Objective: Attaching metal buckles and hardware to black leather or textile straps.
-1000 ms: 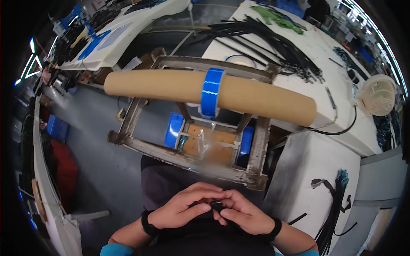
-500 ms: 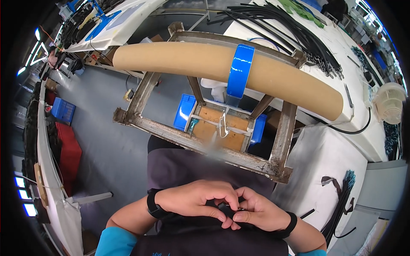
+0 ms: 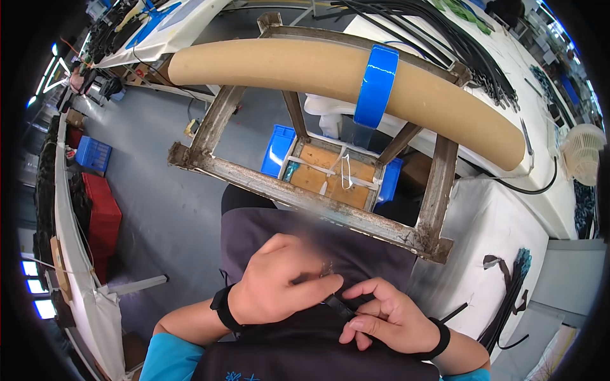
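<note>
Low in the head view, over the dark apron (image 3: pixel 375 254), my left hand (image 3: pixel 273 282) is closed with thumb against fingers, around one end of a short black strip (image 3: pixel 340 307). At the strip's other end, my right hand (image 3: pixel 387 320) pinches it between thumb and fingers. The strip slants between the two hands, mostly covered by them. A blurred patch beside my left fingertips hides part of what they grip.
Ahead stands a worn metal frame (image 3: pixel 305 206) bearing a long cardboard tube (image 3: pixel 286 66) wrapped with a blue band (image 3: pixel 377 89). Black cords (image 3: pixel 508 305) lie on the white-covered table (image 3: pixel 476 235) at right. Blue bins (image 3: pixel 277 152) sit under the frame; a red box (image 3: pixel 101 216) is at left.
My left hand has moved up and away from me, turning its back toward the view. My right hand has shifted slightly right, so more of the black strip shows.
</note>
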